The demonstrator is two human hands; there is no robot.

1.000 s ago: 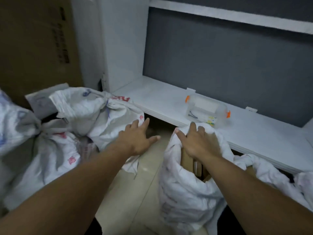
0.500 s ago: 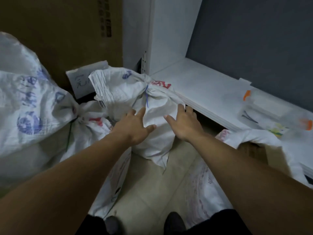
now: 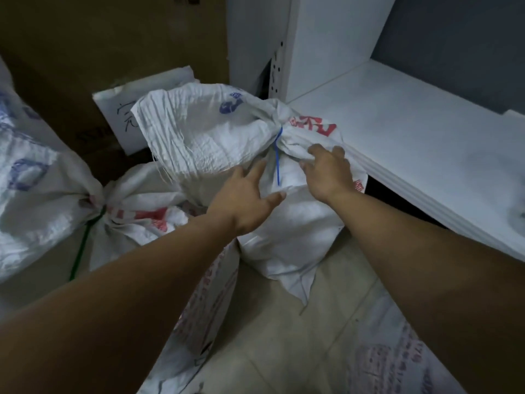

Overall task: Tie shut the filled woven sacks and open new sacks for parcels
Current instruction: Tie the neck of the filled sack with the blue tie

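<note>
gripping tied sack [image 3: 210, 137], right fingers [image 3: 318, 151] half-hidden

The bare left forearm [image 3: 127, 280] and right forearm [image 3: 412, 245] reach forward, angling inward. The left hand [image 3: 244, 196] is palm down, fingers straight and spread, thumb pointing at the right hand [image 3: 326, 172]. That hand sits just beside and slightly ahead, fingertips curling downward; grip unclear.

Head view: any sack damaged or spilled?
The middle sack is frayed: loose threads hang off its flap's left edge. Its blue tie is on, and nothing looks spilled. The right hand grips it near the tie.
</note>
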